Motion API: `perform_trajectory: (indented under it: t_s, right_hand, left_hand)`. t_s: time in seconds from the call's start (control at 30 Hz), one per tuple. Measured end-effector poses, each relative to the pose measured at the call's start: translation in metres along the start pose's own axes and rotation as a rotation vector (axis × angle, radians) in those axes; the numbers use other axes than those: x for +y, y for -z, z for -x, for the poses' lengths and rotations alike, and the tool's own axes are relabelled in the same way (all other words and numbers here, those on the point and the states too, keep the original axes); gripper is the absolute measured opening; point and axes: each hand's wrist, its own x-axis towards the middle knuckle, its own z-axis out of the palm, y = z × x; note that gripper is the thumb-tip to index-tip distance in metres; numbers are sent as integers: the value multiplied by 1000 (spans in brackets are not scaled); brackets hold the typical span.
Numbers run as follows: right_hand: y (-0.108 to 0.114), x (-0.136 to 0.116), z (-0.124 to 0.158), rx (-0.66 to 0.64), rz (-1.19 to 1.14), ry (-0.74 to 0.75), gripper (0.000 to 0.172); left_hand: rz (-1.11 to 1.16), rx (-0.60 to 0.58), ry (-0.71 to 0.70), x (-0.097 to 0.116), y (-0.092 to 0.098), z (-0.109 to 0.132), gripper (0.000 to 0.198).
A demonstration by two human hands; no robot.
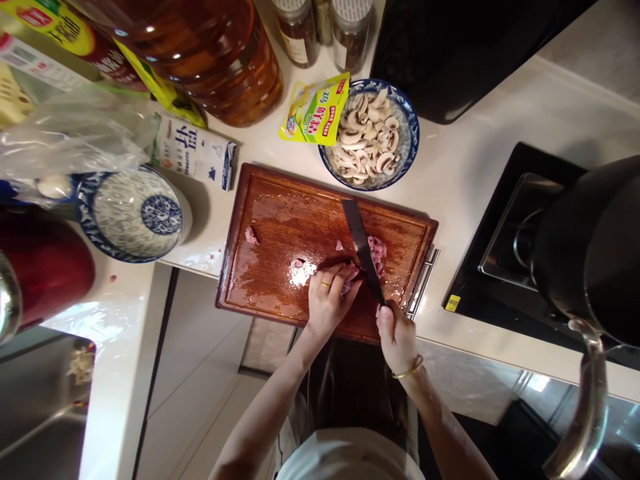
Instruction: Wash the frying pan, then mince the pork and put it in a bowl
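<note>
A wet wooden cutting board (280, 233) lies on the white counter. Pink raw meat (376, 251) sits near its right side, with small scraps (250, 235) further left. My left hand (327, 297) presses curled fingers down on the meat. My right hand (396, 333) is closed round the handle of a dark knife (361, 243), whose blade rests on the meat just right of my left fingers.
A blue-rimmed bowl of sliced mushrooms (369, 137) stands behind the board beside a yellow seasoning packet (315, 112). A patterned empty bowl (134, 213), salt carton (195, 152) and large oil bottle (220, 60) are left. A black pan (590, 247) sits on the stove, right.
</note>
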Motion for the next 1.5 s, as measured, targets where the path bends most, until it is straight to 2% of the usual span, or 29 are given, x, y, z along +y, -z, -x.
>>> perform_trajectory:
  t_s: [0.1, 0.23, 0.33, 0.5, 0.63, 0.83, 1.0, 1.13, 1.27, 1.37, 1.5]
  right_hand:
    - [10, 3, 9, 15, -3, -83, 44]
    - [16, 6, 9, 26, 80, -106, 46]
    - [16, 6, 7, -1, 92, -85, 46]
    - [11, 4, 8, 6, 157, -14, 47]
    - [10, 6, 7, 14, 241, 49, 50]
    - [9, 6, 5, -1, 294, 66, 53]
    - [3, 2, 3, -13, 346, 61, 55]
    - [-10, -2, -7, 21, 415, 59, 60]
    - [-17, -2, -16, 40, 306, 51, 61]
    - [-9, 2, -13, 22, 141, 8, 56]
    - [7, 5, 1, -22, 78, -50, 50]
  left_hand:
    - [-16, 13, -8, 3, -5, -14, 22]
    - [-35, -105, -81, 8, -12, -31, 18]
    - [-79, -160, -75, 10, -9, -30, 16]
    - [-97, -63, -105, 5, 1, -14, 20]
    - [-71, 17, -145, 0, -4, -11, 16]
    - [-14, -1, -166, -3, -18, -16, 15]
    - [-24, -34, -182, -1, -17, -22, 12]
    - [-22, -27, -199, 0, -16, -22, 11]
    - [-16, -23, -207, -4, -18, -16, 12]
    - [20, -51, -204, -8, -17, -9, 24]
    - [68, -2, -222, -14, -16, -2, 34]
